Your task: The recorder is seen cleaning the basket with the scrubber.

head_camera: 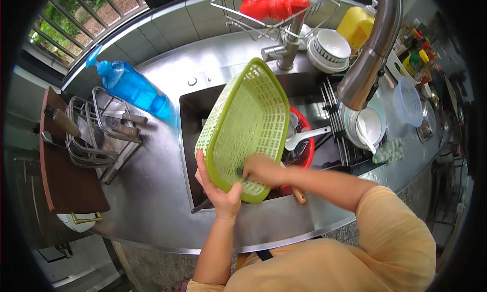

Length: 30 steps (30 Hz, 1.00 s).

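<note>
A green plastic colander basket [247, 120] with pale perforated walls is tilted over the stainless steel sink [187, 166]. My left hand [220, 193] grips its near rim, thumb on the inner side and fingers around the outside. Inside the basket, my right hand [264, 170] is curled against the near end of the wall, blurred. A small dark object [240, 171] shows at its fingertips, too hidden to name. Beneath the basket's right side stands a red basin [309, 147] holding a white-handled ladle or spoon [304, 138]. A wooden handle [299, 196] sticks out over the sink's front edge.
Left of the sink are a blue soap pump bottle [137, 90] and a metal knife rack [110, 136] with a brown cutting board [72, 178]. The pull-down faucet head [355, 84] hangs at right, above stacked bowls [367, 124] on a roll-up rack [335, 120].
</note>
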Each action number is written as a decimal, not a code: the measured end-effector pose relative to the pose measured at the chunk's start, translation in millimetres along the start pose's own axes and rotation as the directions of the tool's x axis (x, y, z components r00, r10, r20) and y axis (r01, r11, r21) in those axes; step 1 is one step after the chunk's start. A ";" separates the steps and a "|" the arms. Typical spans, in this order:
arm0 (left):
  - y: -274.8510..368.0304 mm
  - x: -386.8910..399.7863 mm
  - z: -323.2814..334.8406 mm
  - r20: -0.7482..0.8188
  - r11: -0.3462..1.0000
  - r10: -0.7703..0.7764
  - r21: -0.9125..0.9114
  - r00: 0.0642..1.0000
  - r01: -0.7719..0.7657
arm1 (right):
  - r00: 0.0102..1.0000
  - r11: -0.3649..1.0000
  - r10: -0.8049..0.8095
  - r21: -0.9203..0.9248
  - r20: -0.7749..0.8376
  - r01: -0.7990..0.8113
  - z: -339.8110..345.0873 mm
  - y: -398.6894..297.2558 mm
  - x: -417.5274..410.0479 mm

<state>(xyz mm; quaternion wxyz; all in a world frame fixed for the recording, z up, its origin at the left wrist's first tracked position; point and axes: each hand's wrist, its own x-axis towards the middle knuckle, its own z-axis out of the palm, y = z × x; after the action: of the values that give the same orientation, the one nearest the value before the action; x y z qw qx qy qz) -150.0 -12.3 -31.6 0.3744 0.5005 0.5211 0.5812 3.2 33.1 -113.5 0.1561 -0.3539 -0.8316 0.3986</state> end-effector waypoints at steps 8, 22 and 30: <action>-0.9 -1.4 0.7 0.031 0.998 0.035 0.059 0.999 -0.037 | 0.998 0.970 -0.051 -0.239 -0.030 0.042 -12.9 -5.5 -12.1; 10.0 -2.0 10.9 0.014 0.995 0.043 0.093 0.999 -0.044 | 0.989 0.989 -0.098 0.100 -0.110 0.109 -35.0 -31.0 -26.3; 28.4 2.5 15.5 0.003 0.996 -0.086 0.040 0.996 0.086 | 0.862 0.992 0.122 0.041 -0.491 -0.117 -40.4 -32.4 -39.9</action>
<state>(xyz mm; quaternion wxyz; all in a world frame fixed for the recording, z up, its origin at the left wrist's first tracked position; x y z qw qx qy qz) -133.1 -11.3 -4.0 0.3902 0.4865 0.5526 0.5529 38.0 13.0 -61.9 0.3394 -0.4939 -0.7388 0.3082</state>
